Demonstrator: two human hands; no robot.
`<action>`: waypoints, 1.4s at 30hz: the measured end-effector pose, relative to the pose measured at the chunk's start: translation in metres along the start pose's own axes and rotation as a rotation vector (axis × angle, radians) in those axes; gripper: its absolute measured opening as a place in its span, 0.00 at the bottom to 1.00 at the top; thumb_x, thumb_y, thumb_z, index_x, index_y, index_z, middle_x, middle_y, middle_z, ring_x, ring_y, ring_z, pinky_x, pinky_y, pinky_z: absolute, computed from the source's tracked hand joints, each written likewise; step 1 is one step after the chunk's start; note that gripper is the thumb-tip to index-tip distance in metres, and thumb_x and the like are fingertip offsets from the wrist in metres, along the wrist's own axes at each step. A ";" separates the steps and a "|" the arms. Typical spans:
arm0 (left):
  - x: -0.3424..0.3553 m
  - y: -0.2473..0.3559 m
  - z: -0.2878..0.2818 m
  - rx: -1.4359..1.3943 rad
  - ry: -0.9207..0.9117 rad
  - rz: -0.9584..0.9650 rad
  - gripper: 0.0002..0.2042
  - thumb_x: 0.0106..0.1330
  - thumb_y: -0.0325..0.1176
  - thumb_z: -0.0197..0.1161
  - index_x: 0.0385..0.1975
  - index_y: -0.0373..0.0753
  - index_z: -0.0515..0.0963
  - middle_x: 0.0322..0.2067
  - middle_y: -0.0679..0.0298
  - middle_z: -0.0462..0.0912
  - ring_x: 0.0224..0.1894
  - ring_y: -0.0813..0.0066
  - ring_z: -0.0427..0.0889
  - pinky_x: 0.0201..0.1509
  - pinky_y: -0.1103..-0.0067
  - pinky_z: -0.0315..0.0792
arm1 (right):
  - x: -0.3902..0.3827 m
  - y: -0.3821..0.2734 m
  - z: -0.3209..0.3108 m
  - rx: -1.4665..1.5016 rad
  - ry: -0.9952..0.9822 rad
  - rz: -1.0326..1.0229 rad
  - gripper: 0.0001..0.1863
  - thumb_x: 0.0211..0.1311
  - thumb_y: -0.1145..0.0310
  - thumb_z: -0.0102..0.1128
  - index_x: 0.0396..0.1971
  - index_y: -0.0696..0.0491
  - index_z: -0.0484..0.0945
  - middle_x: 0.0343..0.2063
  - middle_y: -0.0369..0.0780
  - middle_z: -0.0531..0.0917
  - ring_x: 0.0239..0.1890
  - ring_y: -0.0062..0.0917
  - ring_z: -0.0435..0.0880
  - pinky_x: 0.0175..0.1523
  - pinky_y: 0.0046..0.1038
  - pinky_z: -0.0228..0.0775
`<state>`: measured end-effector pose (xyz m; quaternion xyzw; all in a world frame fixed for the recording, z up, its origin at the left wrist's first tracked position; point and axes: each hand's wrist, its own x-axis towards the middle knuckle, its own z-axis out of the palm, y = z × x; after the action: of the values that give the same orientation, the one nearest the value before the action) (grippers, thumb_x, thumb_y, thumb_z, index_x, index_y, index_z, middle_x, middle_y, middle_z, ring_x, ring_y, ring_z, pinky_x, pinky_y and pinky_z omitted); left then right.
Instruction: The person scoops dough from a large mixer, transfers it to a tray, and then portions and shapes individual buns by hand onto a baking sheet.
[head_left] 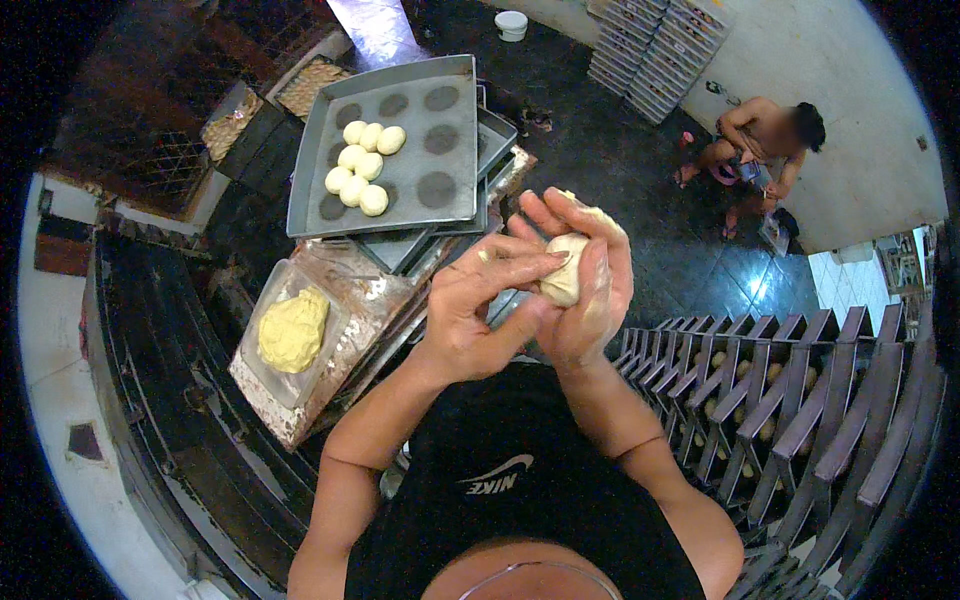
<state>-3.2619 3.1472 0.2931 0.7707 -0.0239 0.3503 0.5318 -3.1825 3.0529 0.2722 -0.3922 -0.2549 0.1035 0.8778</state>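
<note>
A pale ball of dough (pixel 563 270) rests in the cupped palm of my right hand (pixel 605 285), with dough smeared on its fingers. My left hand (pixel 480 305) grips the ball's near left side, fingertips on top and thumb below. To the left, a lump of yellow dough (pixel 293 332) lies in a shallow clear tray (pixel 285 282) on a worn, flour-marked table (pixel 345 310). Beyond it, a grey metal baking pan (pixel 415 205) holds several smooth dough balls (pixel 367 166) clustered on its left half, some touching. Dark round marks dot the pan's base.
More metal pans (pixel 497 145) sit stacked beneath the top one. A metal rack (pixel 760 390) with rounded pieces on its shelves stands close on my right. Another person (pixel 765 150) sits low by the far right wall, near stacked trays (pixel 660 50). A white bucket (pixel 511 26) stands farther back.
</note>
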 end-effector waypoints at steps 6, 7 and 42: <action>-0.003 -0.008 -0.007 0.225 0.001 0.088 0.13 0.54 0.24 0.76 0.40 0.38 0.85 0.37 0.55 0.84 0.41 0.64 0.84 0.46 0.73 0.78 | 0.000 0.005 0.004 0.303 0.018 0.288 0.16 0.78 0.63 0.49 0.48 0.61 0.76 0.53 0.50 0.81 0.58 0.46 0.81 0.66 0.47 0.72; 0.000 -0.008 -0.006 0.230 0.031 0.116 0.13 0.54 0.23 0.75 0.39 0.37 0.85 0.36 0.56 0.84 0.39 0.65 0.84 0.45 0.74 0.79 | 0.000 0.003 0.009 0.272 0.060 0.272 0.16 0.77 0.63 0.50 0.48 0.61 0.77 0.53 0.51 0.81 0.57 0.46 0.82 0.65 0.46 0.72; -0.013 -0.108 -0.057 -0.854 0.102 -0.555 0.36 0.70 0.51 0.60 0.71 0.36 0.59 0.71 0.55 0.63 0.71 0.56 0.66 0.71 0.64 0.65 | -0.002 0.092 -0.014 0.505 0.201 0.561 0.18 0.76 0.60 0.52 0.46 0.62 0.77 0.47 0.51 0.83 0.52 0.44 0.84 0.59 0.45 0.77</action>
<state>-3.2565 3.2377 0.2100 0.4438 0.0668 0.1922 0.8727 -3.1755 3.1052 0.1950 -0.2266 -0.0171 0.3601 0.9048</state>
